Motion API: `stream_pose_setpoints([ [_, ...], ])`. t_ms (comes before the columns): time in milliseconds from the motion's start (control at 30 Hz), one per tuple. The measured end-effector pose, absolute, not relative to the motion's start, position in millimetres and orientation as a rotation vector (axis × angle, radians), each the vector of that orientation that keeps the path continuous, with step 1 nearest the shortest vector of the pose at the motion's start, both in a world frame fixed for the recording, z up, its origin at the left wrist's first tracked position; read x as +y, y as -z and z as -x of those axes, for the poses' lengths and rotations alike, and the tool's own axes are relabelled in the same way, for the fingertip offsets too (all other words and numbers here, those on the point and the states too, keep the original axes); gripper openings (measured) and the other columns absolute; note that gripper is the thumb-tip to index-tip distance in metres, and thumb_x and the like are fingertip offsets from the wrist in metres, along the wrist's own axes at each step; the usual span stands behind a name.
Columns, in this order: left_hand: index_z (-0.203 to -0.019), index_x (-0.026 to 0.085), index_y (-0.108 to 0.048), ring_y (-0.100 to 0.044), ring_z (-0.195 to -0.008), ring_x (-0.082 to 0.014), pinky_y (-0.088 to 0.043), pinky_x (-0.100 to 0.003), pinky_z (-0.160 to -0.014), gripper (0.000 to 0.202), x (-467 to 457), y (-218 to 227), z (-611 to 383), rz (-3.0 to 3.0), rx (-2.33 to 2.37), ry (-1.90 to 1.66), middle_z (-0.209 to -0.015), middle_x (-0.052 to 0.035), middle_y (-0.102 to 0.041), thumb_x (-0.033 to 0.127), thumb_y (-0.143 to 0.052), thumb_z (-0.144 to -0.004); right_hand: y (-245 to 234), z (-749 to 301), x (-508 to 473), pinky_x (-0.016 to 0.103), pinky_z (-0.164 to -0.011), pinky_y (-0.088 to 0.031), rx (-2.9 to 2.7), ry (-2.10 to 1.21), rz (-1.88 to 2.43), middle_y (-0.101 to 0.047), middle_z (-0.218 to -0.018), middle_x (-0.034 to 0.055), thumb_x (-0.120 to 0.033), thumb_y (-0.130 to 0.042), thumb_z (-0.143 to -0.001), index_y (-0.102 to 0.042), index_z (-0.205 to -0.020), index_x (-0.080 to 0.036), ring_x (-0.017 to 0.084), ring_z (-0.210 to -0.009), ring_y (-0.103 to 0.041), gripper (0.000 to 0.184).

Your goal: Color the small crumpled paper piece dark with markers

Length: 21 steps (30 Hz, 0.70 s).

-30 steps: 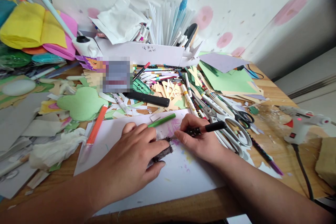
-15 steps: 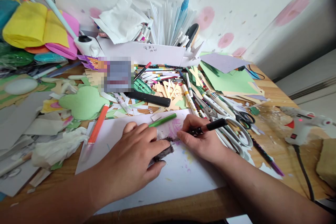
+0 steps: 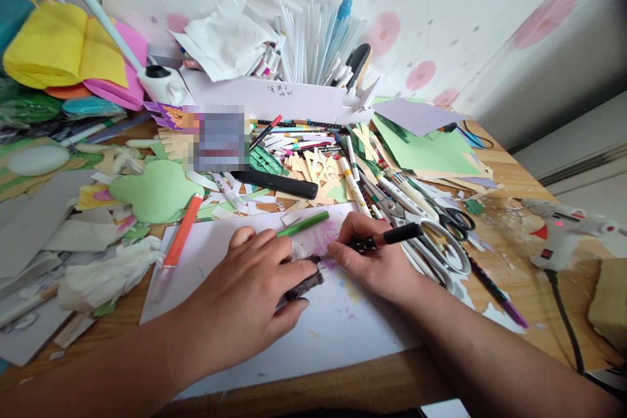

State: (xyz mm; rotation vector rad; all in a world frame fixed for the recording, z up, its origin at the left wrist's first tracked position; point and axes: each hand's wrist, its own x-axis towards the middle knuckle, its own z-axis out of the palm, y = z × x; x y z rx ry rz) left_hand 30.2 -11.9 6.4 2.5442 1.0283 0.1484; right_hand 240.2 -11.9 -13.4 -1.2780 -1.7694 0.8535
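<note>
My left hand point(image 3: 247, 294) lies on a white sheet of paper point(image 3: 337, 326), fingers pressed down and pinching a small dark coloured scrap point(image 3: 306, 284) flat. My right hand point(image 3: 372, 261) grips a black marker point(image 3: 386, 238), its tip touching the scrap's upper end beside a pink scribbled patch. A green marker point(image 3: 301, 225) lies just beyond my left fingers, on the sheet's far edge.
An orange pen point(image 3: 181, 232) rests at the sheet's left corner by crumpled tissue point(image 3: 105, 274). Scissors point(image 3: 441, 241), markers and paper scraps crowd the space beyond my right hand. A white glue gun point(image 3: 568, 232) sits at far right. A white box point(image 3: 274, 95) of glue sticks stands behind.
The marker tip and my right hand have shifted very slightly over the scrap; my left hand has stayed in place.
</note>
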Motion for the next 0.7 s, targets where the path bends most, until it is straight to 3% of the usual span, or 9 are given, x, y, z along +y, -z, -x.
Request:
stream_pose_setpoints([
  [700, -0.104, 0.034, -0.063, -0.049, -0.088, -0.0252, -0.029, -0.043, -0.079, 0.024, -11.9, -5.8, -29.5, -2.546, 1.032, -0.144, -0.085, -0.0015, -0.055, 0.030, -0.059, -0.081, 12.5, -242.3, -11.4, 0.023, -0.045, -0.031, -1.744, -0.800, 1.285, -0.046, -0.054, -0.0046, -0.019, -0.059, -0.075, -0.048, -0.059, -0.020, 0.010, -0.049, -0.040, 0.019],
])
